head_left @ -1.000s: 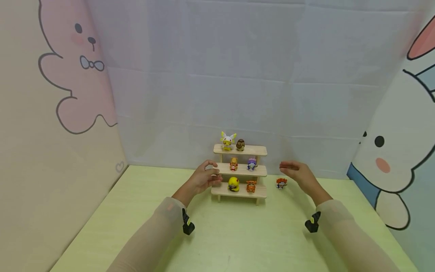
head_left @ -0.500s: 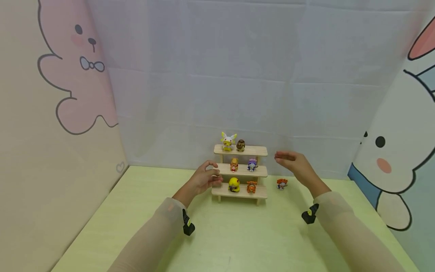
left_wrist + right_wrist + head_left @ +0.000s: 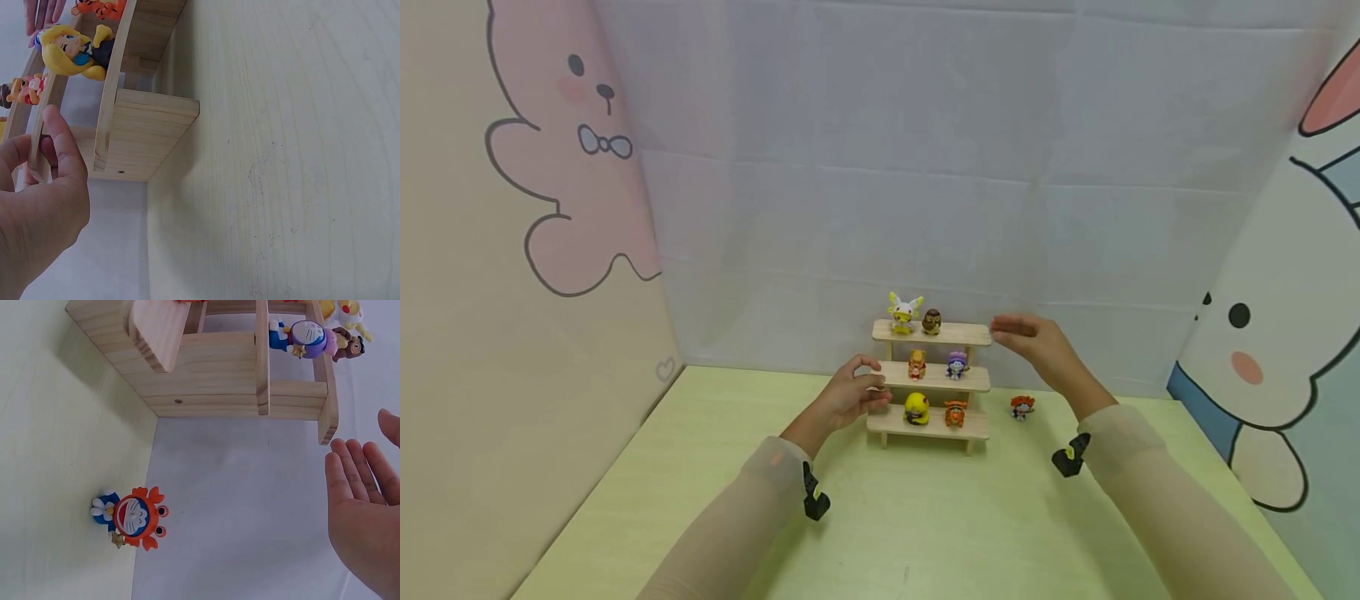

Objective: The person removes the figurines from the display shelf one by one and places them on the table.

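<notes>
A three-tier wooden display shelf stands against the back wall with small figurines on each tier. At its left side my left hand pinches the end of the middle board between thumb and fingers. My right hand has straight fingers, their tips right at the right end of the top board. On the top tier are a white-and-yellow figurine and an owl. A bear figurine and a purple-hatted one occupy the middle. Below sit a yellow-haired figurine and a tiger.
An orange crab-hatted blue figurine stands on the pale table right of the shelf. Behind is a grey-white cloth wall. Side panels carry a printed pink bear and a white rabbit.
My right hand has risen and moved left, from above the crab-hatted figurine to the top board's right end. The left hand and the figurines have stayed in place.
</notes>
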Action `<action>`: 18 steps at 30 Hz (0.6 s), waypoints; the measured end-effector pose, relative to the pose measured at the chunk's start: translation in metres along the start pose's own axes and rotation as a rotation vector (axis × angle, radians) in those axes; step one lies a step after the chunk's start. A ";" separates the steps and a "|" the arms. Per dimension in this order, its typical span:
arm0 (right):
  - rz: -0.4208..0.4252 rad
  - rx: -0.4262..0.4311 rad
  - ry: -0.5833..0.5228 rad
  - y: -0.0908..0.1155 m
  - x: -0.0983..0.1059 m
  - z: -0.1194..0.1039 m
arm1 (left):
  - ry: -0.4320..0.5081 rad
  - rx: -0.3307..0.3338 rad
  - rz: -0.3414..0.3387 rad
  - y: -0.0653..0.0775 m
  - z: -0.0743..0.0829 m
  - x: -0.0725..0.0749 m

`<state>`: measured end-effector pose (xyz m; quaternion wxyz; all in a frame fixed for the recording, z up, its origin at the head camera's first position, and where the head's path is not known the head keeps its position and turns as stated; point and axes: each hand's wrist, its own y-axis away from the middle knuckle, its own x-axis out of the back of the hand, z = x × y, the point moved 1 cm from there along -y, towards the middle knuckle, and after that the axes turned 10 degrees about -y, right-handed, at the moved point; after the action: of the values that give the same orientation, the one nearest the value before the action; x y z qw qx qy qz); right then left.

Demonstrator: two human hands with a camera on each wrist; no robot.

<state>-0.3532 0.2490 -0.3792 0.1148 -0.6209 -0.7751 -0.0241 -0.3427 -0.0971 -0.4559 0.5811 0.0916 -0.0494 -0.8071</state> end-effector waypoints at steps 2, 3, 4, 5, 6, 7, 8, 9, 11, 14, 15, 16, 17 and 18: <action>-0.004 0.002 -0.009 -0.003 -0.003 -0.002 | -0.002 0.002 0.003 0.000 0.000 0.000; -0.006 0.002 -0.017 -0.005 -0.004 -0.003 | -0.004 0.002 0.004 0.000 0.000 -0.001; -0.008 0.003 -0.025 -0.006 -0.006 -0.004 | -0.006 0.004 0.005 0.000 0.000 -0.001; -0.011 0.002 -0.041 -0.007 -0.007 -0.005 | -0.007 0.006 0.005 0.000 -0.001 -0.001; -0.014 0.001 -0.051 -0.009 -0.009 -0.006 | -0.009 0.008 0.006 0.000 -0.001 -0.001; -0.016 0.001 -0.059 -0.011 -0.010 -0.007 | -0.009 0.010 0.008 0.000 -0.001 -0.001; -0.019 0.003 -0.063 -0.012 -0.012 -0.008 | -0.007 0.012 0.009 0.000 -0.001 0.000; -0.020 0.006 -0.063 -0.014 -0.014 -0.009 | -0.005 0.014 0.010 0.000 -0.001 0.000; -0.022 0.011 -0.062 -0.017 -0.017 -0.009 | 0.001 0.017 0.013 0.000 0.000 0.000; -0.026 0.019 -0.040 -0.022 -0.023 -0.011 | 0.003 0.017 0.014 0.001 0.000 -0.001; -0.027 0.017 -0.037 -0.023 -0.025 -0.012 | 0.002 0.017 0.013 0.000 0.000 -0.001; -0.028 0.015 -0.036 -0.024 -0.027 -0.012 | 0.001 0.016 0.013 0.001 0.000 -0.001; -0.034 0.016 -0.034 -0.026 -0.029 -0.013 | 0.000 0.014 0.013 0.001 0.000 -0.001; -0.038 0.013 -0.038 -0.027 -0.030 -0.014 | 0.000 0.013 0.012 0.001 0.000 -0.001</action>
<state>-0.3708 0.2113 -0.3695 0.1035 -0.6056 -0.7889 -0.0097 -0.3419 -0.0967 -0.4553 0.5855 0.0950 -0.0554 -0.8032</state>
